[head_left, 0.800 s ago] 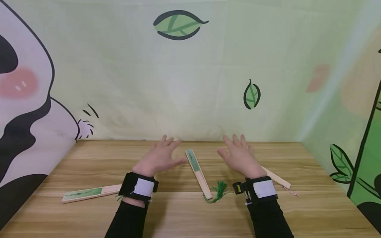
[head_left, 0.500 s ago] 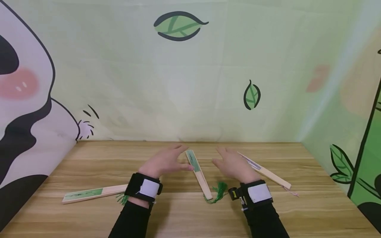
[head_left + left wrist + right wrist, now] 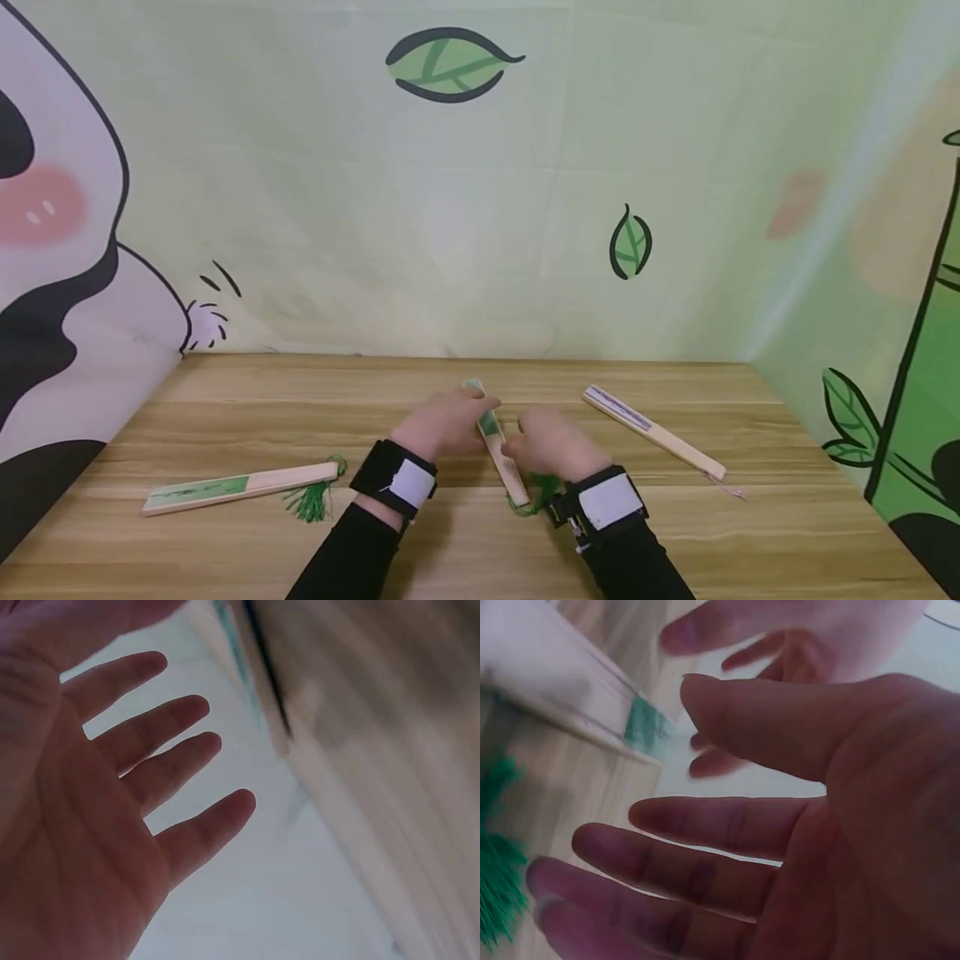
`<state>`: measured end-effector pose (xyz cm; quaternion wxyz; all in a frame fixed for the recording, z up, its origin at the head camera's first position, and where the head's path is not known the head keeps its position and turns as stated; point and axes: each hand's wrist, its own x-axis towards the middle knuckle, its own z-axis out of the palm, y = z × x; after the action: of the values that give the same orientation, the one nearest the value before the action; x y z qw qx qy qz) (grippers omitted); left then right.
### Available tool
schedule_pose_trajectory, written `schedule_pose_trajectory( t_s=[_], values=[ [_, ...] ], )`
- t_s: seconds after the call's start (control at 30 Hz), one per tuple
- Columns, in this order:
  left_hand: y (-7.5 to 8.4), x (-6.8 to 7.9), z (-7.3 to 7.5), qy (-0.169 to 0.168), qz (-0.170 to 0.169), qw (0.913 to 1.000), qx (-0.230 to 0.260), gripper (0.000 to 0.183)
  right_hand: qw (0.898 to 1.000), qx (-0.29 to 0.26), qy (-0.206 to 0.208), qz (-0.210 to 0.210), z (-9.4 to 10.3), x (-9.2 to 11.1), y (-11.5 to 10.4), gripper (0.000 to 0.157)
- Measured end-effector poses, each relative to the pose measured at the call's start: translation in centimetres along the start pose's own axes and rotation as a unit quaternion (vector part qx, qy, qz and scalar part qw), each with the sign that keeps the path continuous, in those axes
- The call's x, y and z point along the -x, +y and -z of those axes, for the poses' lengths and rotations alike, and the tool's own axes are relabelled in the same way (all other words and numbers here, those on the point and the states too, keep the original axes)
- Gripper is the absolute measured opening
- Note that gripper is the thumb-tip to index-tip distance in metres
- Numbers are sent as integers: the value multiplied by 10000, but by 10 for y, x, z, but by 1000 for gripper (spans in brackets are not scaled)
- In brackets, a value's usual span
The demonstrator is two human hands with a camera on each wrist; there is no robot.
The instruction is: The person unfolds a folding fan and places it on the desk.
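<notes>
A folded hand fan [image 3: 501, 460] with a green printed panel lies on the wooden table between my two hands. My left hand [image 3: 444, 423] is at its left, with the thumb overlapping the green part in the head view. In the left wrist view its fingers [image 3: 180, 772] are spread and slightly bent, apart from the fan [image 3: 259, 682]. From the right, my right hand [image 3: 553, 446] comes close to the fan's plain end. The right wrist view shows its fingers [image 3: 705, 877] extended, thumb apart, nothing held. The fan's green tassel [image 3: 499, 862] is partly hidden behind this hand in the head view.
Another folded fan [image 3: 240, 485] with a green tassel [image 3: 309, 502] lies at the left of the table [image 3: 247, 558]. To the right is a folded fan [image 3: 656, 432] with a purplish panel and pink tassel. A printed cloth backdrop [image 3: 337, 208] rises behind the table.
Both hands have come down and inward toward the middle fan. The left fan's tassel and the whole right fan are now uncovered. The fans have stayed in place on the table.
</notes>
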<state>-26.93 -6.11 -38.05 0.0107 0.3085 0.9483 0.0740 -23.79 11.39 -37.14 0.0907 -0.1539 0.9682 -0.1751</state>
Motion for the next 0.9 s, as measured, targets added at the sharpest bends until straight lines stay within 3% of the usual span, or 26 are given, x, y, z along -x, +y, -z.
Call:
schedule_pose_trajectory(
  t_s=[0.23,0.57,0.73,0.9],
  values=[
    [9,-1,-16,157,-345,9969,-690,38,9990,12,-69,438,-11,1,-13,12],
    [10,-5,-27,852,-589,9887,-1087,25,9993,34,-198,309,-23,1,-19,14],
    [10,-5,-29,899,-545,9891,-1034,27,9993,30,-42,379,-27,-2,-18,18],
    [11,-5,-31,756,-395,9901,-1116,26,9980,203,201,555,-31,-4,-17,33]
  ],
)
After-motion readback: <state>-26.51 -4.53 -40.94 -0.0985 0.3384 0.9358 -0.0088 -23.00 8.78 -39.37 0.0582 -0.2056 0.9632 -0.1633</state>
